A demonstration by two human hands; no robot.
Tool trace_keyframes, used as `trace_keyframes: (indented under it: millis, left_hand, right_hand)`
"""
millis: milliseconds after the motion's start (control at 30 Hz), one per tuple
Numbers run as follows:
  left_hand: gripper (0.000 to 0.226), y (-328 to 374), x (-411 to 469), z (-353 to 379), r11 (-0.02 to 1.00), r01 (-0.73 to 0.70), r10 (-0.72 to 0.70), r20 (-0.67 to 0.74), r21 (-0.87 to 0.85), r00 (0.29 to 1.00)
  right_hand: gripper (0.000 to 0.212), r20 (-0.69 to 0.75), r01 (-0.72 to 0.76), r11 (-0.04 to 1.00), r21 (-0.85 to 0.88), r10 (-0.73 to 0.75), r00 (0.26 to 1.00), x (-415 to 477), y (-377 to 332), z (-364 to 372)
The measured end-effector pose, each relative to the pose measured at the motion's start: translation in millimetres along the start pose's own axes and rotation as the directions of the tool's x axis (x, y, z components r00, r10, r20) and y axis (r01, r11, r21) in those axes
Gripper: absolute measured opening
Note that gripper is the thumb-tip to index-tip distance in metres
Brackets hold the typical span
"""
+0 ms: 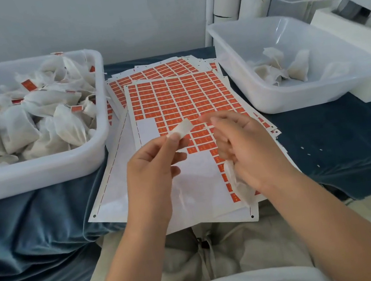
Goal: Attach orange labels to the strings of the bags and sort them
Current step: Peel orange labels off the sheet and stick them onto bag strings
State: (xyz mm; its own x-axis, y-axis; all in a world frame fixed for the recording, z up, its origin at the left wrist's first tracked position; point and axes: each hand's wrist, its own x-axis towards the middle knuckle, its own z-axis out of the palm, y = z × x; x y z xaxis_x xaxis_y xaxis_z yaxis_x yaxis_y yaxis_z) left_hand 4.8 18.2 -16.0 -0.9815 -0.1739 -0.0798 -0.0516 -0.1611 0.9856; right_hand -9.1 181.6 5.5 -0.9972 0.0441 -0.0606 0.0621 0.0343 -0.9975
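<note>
Lane over label sheets (pixel 180 97) btwn L tub (pixel 40 180), R tub (pixel 295 101)

Left hand (pixel 154 167) pinches a label (pixel 183 128); right hand (pixel 246 150) grips a bag (pixel 239 185).

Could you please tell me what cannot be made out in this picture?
All in the head view:
Print on the label sheet: too small to read.
The string of the bag: hidden by the right hand, whose fingertips are blurred.
The white slip pinched by the left hand: its other side faces away.
The left bin: cut off by the picture's left edge.
The machine at upper right: blurred, cut by the edge.
</note>
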Motion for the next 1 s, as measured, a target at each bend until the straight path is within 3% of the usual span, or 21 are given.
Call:
trace_keyframes:
  millis: [100, 200, 333, 433, 767, 1000]
  left_hand:
    - [0.014, 3.1, 1.7, -6.7, 0.998, -0.060, 0.062, -0.061, 0.030, 0.996]
    - [0.015, 4.3, 2.5, -9.4, 0.994, -0.076, 0.081, -0.075, 0.073, 0.994]
    - [0.016, 5.7, -0.5, -5.7, 0.981, -0.126, 0.128, -0.001, 0.148, 0.992]
    - [0.014, 6.9, -3.8, -3.4, 0.960, -0.214, 0.206, 0.060, 0.180, 0.977]
    - [0.024, 14.9, -10.5, -8.5, 0.914, -0.370, 0.289, 0.371, 0.167, 0.882]
    - [0.024, 13.8, -9.2, -12.3, 0.917, -0.355, 0.246, 0.442, 0.183, 0.863]
  right_hand:
    - [0.033, 0.093, 0.017, 1.000, 0.010, -0.018, 0.995, 4.8, -3.6, -12.0]
    - [0.032, 0.133, 0.113, 0.984, -0.135, -0.095, 0.987, 0.9, -13.8, -20.9]
    - [0.022, 0.203, 0.282, 0.893, -0.351, -0.221, 0.954, -9.2, -31.1, -28.0]
    - [0.030, 0.241, 0.329, 0.844, -0.423, -0.245, 0.939, -19.2, -43.8, -29.3]
    - [0.041, 0.252, 0.377, 0.849, -0.370, -0.299, 0.921, -30.6, -50.6, -19.5]
    - [0.038, 0.266, 0.374, 0.857, -0.356, -0.290, 0.919, -28.0, -44.3, -18.0]
